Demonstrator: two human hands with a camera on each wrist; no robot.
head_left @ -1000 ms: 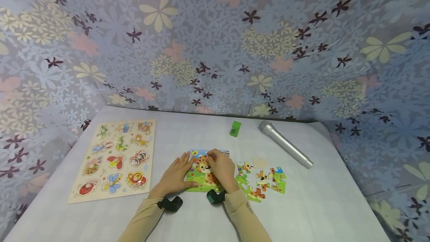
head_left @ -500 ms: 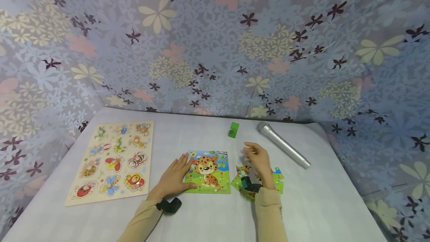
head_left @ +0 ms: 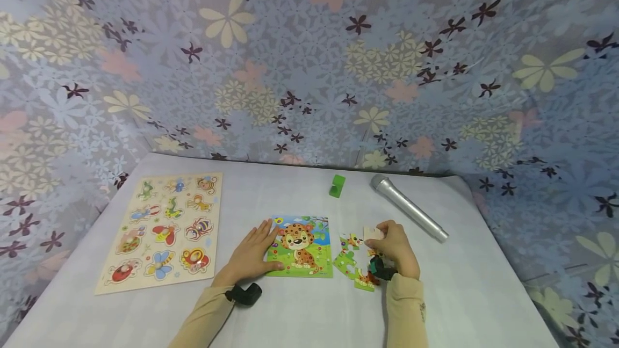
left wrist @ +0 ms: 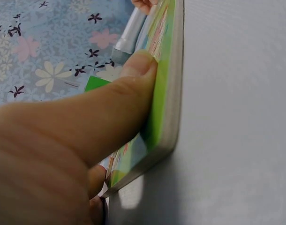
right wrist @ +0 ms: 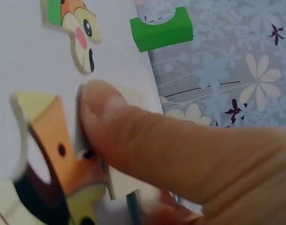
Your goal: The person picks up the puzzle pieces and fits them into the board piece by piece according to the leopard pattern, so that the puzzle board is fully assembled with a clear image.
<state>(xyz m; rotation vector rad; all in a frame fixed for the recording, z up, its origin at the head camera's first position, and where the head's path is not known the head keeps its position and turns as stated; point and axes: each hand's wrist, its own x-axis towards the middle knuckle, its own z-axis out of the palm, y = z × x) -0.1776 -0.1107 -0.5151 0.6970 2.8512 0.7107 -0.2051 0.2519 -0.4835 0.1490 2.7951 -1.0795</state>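
My left hand [head_left: 252, 252] rests on the left edge of a square leopard picture board [head_left: 309, 254], fingers spread. In the left wrist view its thumb [left wrist: 129, 89] lies along the board's edge. My right hand [head_left: 398, 246] is over a group of loose jigsaw pieces to the right of the board. Its thumb and fingers pinch a plain, face-down puzzle piece [head_left: 370, 232]. In the right wrist view the thumb [right wrist: 133, 131] presses at that piece's edge. Printed leopard pieces [right wrist: 84, 33] lie around it, partly hidden by the hand in the head view.
A wooden peg puzzle board with insects [head_left: 162, 230] lies on the left of the table. Behind the pieces are a green notched block [head_left: 337, 186] and a silver microphone [head_left: 411, 208]. A flowered curtain [head_left: 309, 69] hangs beyond the table's back edge [head_left: 309, 166].
My right hand has left the leopard board, moved right over the loose pieces and come down to pinch the face-down piece. The left hand stays on the board.
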